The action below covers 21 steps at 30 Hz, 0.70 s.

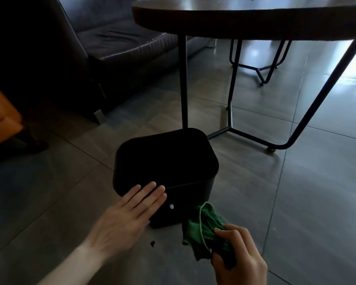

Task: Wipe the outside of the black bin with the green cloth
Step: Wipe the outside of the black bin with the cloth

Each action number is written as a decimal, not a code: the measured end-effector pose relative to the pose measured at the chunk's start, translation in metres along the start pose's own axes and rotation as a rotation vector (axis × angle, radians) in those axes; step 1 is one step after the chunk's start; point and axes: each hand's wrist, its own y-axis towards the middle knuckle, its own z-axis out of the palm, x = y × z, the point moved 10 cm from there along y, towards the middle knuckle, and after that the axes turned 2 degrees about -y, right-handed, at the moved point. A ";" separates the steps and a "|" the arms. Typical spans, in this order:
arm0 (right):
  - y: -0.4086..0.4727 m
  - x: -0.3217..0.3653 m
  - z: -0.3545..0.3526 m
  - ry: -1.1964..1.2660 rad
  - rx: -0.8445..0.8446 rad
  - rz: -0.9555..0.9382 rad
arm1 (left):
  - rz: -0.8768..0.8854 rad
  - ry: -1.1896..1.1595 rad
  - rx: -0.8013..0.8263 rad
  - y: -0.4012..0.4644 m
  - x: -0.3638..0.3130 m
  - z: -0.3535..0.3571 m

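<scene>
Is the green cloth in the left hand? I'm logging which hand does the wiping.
No, the right hand grips the green cloth, while the left hand lies flat on the black bin.

Single head-worn wide-angle view, looking forward and steeply down at the tiled floor (308, 202): both hands and the black bin (167, 161) close at the near edge, round table (249, 19) and sofa (115, 40) farther off

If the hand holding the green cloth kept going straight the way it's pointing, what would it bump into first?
Most likely the black bin. The right hand points up and left, and its green cloth already reaches the bin's near lower corner, so the cloth would press there first. Depth is hard to judge; actual contact is unclear.
</scene>
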 end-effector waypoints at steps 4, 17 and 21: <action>0.004 0.007 0.003 -0.021 -0.021 -0.056 | -0.038 -0.009 -0.007 0.008 0.018 0.007; 0.104 0.064 0.036 0.102 -0.212 -0.215 | -0.179 -0.049 0.135 0.085 0.126 0.013; 0.149 0.092 0.079 0.028 -0.204 -0.306 | -0.171 -0.122 0.077 0.098 0.148 0.020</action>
